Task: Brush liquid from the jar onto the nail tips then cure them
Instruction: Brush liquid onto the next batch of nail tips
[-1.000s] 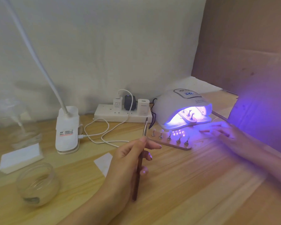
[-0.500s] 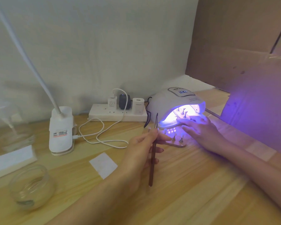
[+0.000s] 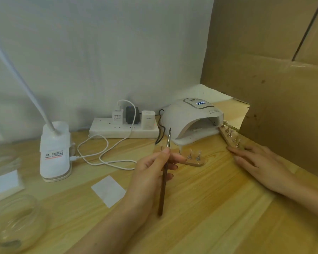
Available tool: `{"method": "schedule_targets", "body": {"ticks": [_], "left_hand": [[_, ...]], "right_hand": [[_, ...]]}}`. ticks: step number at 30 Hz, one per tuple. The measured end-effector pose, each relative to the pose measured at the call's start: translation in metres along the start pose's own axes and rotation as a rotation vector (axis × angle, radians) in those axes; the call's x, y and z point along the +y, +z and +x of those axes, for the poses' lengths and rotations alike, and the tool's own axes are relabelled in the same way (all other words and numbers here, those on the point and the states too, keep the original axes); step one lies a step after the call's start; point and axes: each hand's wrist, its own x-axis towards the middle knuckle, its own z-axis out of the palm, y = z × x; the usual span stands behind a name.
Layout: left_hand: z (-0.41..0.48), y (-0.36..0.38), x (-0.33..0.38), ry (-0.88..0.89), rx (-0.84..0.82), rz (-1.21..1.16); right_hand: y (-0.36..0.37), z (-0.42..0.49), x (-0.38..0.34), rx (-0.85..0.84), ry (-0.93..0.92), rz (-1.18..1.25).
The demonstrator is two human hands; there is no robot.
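Observation:
My left hand (image 3: 151, 173) grips a thin brown brush (image 3: 162, 195) upright, bristles pointing up, in front of the white curing lamp (image 3: 189, 118). The lamp's inside is dark. A wooden strip of nail tips (image 3: 195, 162) lies before the lamp, partly hidden by my left hand. A second strip of nail tips (image 3: 229, 137) lies slanted to the right of the lamp. My right hand (image 3: 259, 164) lies flat on the table, fingertips touching that strip's near end. The clear glass jar (image 3: 17, 222) stands at the lower left.
A white desk lamp base (image 3: 54, 151) and a power strip (image 3: 123, 130) with chargers and a looped cable stand at the back. A white paper square (image 3: 108, 189) lies left of my left hand. A cardboard box (image 3: 273, 88) walls the right side.
The lamp's purple light has gone out. My right hand went to the lamp's mouth, and the strip that was inside now lies to the lamp's right. My left hand stayed with the brush.

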Motion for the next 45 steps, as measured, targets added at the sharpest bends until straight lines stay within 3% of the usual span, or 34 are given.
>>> {"method": "schedule_targets", "body": {"ticks": [15, 23, 28, 30, 33, 35, 41, 45], "left_hand": [[0.001, -0.002, 0.0, -0.001, -0.022, 0.01], [0.0, -0.002, 0.001, 0.001, -0.032, 0.007], [0.0, 0.0, 0.002, 0.005, -0.035, -0.005], [0.001, 0.0, 0.002, 0.001, -0.035, -0.011], [0.001, -0.001, 0.002, 0.001, -0.03, -0.032], [0.0, 0.0, 0.002, 0.0, -0.029, -0.037], [-0.001, -0.001, 0.003, 0.001, -0.035, -0.036], [-0.001, -0.002, 0.003, -0.002, -0.039, -0.03]], "right_hand": [[0.019, 0.105, -0.001, 0.033, 0.261, -0.188], [0.027, 0.129, -0.006, 0.083, 0.316, -0.122], [0.016, 0.095, 0.007, 0.082, 0.14, -0.094], [0.009, 0.076, 0.005, 0.121, -0.061, 0.142], [0.0, 0.04, -0.024, -0.15, -0.286, 0.596], [0.006, 0.029, -0.043, -0.201, -0.358, 0.585], [0.027, 0.034, -0.066, 0.026, -0.434, 0.665], [0.012, 0.041, -0.045, 0.102, -0.458, 0.539]]}}
